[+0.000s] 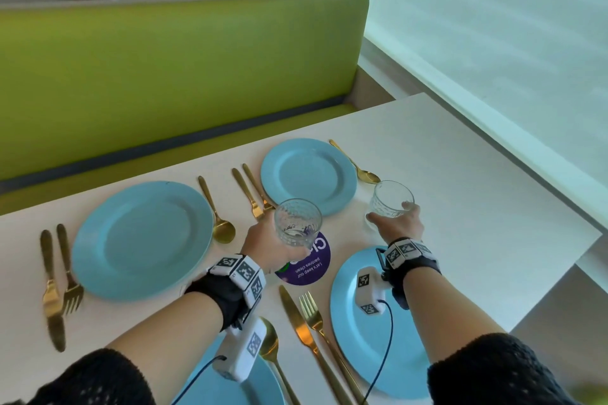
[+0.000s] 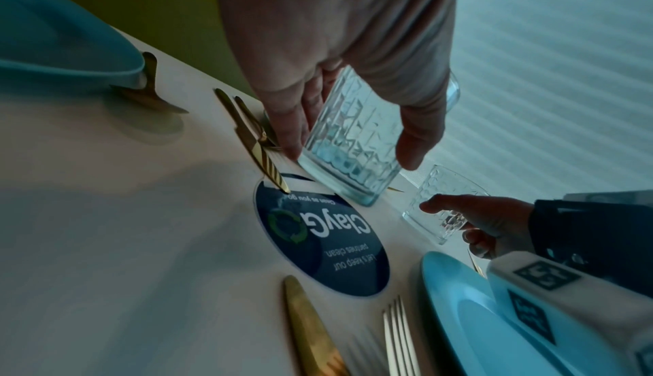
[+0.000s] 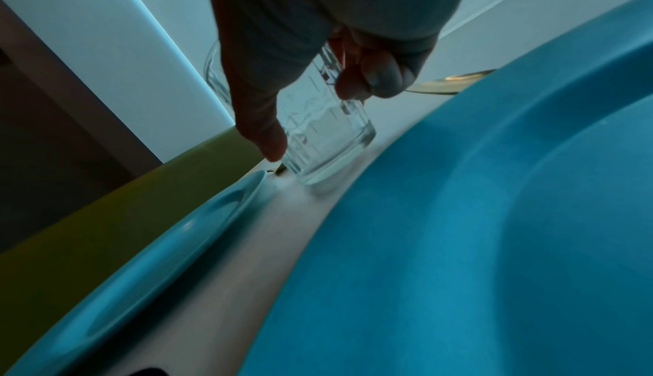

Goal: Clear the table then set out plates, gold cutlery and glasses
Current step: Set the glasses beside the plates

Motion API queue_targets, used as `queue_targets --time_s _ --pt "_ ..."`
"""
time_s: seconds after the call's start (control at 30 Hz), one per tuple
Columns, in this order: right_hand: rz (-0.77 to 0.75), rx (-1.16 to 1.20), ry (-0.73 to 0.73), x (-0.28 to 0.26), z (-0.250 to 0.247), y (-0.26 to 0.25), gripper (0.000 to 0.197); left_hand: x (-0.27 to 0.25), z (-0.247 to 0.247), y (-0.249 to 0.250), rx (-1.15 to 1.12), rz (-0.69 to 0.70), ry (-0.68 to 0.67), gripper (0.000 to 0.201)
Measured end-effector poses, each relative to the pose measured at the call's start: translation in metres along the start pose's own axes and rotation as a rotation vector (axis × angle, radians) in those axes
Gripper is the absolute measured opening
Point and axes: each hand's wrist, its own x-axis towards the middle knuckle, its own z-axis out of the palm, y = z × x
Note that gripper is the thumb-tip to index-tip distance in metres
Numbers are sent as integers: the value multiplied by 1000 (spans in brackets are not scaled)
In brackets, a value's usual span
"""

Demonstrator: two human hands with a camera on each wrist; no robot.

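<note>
Glasses number two, one per hand; plates four.

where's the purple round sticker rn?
Head view, table centre: purple sticker lies flat between the four plates, partly under the left hand and its glass.

Near-left plate cut by bottom edge

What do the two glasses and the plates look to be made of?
Both glasses, in the left hand and the right hand, look like clear pressed glass: the left glass and the right glass show a faceted relief and thick bases. The plates are matte light blue, ceramic or melamine; the look leaves it open.
</note>
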Motion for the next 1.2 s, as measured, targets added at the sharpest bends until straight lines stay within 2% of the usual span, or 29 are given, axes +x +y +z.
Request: queue_targets --time_s 0.27,0.63,0.8,0.97,1.2 --pt "30 42 18 10 2 6 78 5 7 4 -13 9 -14 82" --pt "49 36 -3 11 -2 10 112 7 22 -4 13 29 -56 90" --pt "41 51 2 10 -2 14 121 4 26 -8 32 42 -86 91" --pt "2 36 13 8 -10 19 122 0 25 -7 63 58 -125 90" --pt "-18 -15 1 -15 -33 25 115 -18 11 -7 39 72 -178 106"
